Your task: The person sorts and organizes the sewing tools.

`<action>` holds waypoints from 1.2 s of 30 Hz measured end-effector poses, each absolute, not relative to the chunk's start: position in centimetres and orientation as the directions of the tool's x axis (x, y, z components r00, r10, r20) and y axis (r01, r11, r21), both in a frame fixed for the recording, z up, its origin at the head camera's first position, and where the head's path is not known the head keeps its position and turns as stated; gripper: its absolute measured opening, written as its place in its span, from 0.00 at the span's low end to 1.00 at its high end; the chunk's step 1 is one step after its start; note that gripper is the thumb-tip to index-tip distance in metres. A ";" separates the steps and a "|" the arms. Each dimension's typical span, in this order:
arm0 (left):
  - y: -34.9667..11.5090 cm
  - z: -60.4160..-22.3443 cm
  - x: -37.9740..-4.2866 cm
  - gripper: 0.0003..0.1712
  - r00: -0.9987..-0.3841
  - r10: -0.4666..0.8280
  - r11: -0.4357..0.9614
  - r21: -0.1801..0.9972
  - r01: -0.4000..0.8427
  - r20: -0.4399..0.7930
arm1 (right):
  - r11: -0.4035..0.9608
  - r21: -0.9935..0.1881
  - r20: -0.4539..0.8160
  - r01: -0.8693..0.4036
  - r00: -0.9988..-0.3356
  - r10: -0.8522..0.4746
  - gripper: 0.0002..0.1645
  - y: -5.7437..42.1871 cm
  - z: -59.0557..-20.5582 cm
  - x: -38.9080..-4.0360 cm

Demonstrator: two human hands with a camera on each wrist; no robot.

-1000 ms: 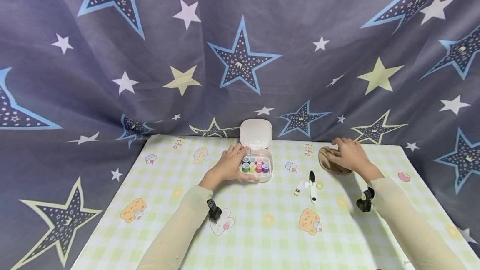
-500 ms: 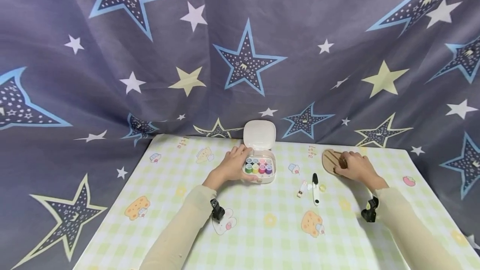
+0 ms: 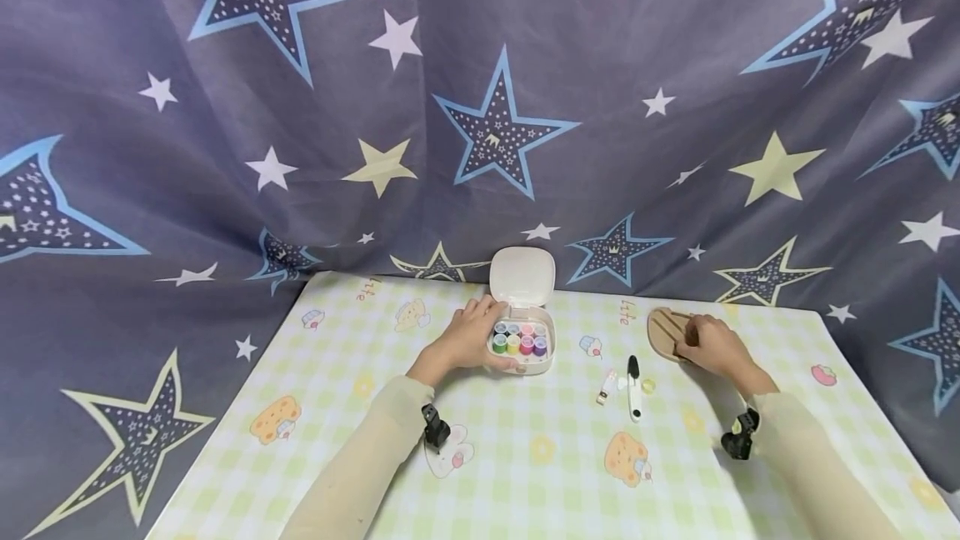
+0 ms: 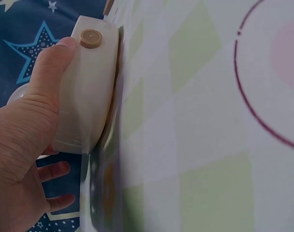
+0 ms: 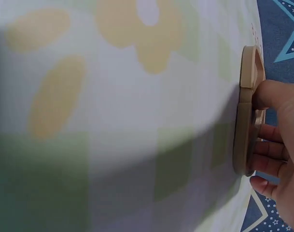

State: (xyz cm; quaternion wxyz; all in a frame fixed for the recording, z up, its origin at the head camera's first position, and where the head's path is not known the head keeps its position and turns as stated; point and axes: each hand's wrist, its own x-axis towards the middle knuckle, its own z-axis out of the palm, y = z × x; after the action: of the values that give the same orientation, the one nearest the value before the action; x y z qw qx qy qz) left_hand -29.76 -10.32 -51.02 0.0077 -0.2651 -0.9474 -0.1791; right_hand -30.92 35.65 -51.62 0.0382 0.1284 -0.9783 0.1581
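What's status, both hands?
Left hand holding white case, lid open, spools inside.
Right hand at brown tray, grip unclear.
White-and-black tool between, touching neither.

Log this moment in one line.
left hand: holds box, lid open | in box: colored spools | right hand: grips brown tray | between hands: black-tipped white tool

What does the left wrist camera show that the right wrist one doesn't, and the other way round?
Only the left: left hand, box and round button.
Only the right: right hand gripping the tray; a brown sliver at the left view's top edge is too small to identify.
Both: checked cloth, starry curtain.
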 end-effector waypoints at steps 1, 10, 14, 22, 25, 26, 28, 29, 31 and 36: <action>-10.3 -51.1 -29.7 0.63 -0.858 0.501 0.793 0.338 0.507 0.112 | 0.917 -0.304 0.110 -0.260 -0.965 -0.237 0.09 35.6 -51.6 -30.8; -10.4 -51.2 -29.4 0.63 -0.855 0.501 0.782 0.353 0.514 0.137 | 0.919 -0.315 0.107 -0.239 -0.971 -0.216 0.11 35.4 -51.8 -30.7; -10.5 -51.4 -29.4 0.64 -0.859 0.496 0.787 0.350 0.507 0.130 | 0.916 -0.326 0.113 -0.236 -0.971 -0.209 0.10 35.1 -51.9 -30.4; -10.5 -51.4 -29.6 0.63 -0.854 0.501 0.781 0.353 0.515 0.139 | 0.942 -0.291 0.090 -0.169 -0.985 -0.149 0.14 34.9 -51.6 -30.1; -10.4 -51.4 -29.6 0.64 -0.858 0.496 0.789 0.344 0.509 0.132 | 0.946 -0.280 0.073 -0.161 -0.986 -0.147 0.16 34.9 -51.4 -30.2; -10.4 -51.4 -29.6 0.64 -0.859 0.495 0.791 0.343 0.507 0.129 | 0.948 -0.276 0.069 -0.161 -0.987 -0.148 0.16 34.9 -51.4 -30.2; -10.4 -51.4 -29.7 0.64 -0.861 0.492 0.791 0.348 0.503 0.127 | 0.949 -0.272 0.066 -0.160 -0.987 -0.147 0.16 34.9 -51.3 -30.3; -10.4 -51.4 -29.7 0.63 -0.862 0.491 0.790 0.350 0.503 0.127 | 0.950 -0.269 0.067 -0.159 -0.987 -0.146 0.16 34.9 -51.3 -30.3; -10.4 -51.4 -29.8 0.63 -0.862 0.491 0.786 0.360 0.502 0.129 | 0.951 -0.264 0.073 -0.164 -0.986 -0.150 0.15 34.9 -51.3 -30.3; -10.4 -51.5 -29.8 0.63 -0.863 0.490 0.788 0.362 0.498 0.121 | 0.949 -0.257 0.100 -0.180 -0.982 -0.159 0.15 35.0 -51.7 -30.3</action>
State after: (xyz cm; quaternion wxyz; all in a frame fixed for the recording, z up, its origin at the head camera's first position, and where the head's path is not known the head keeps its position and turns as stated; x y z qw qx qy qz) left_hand -29.80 -10.37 -51.46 0.0105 -0.2614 -0.9454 -0.1943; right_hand -30.33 34.95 -51.67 0.0390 0.0860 -0.9865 0.1337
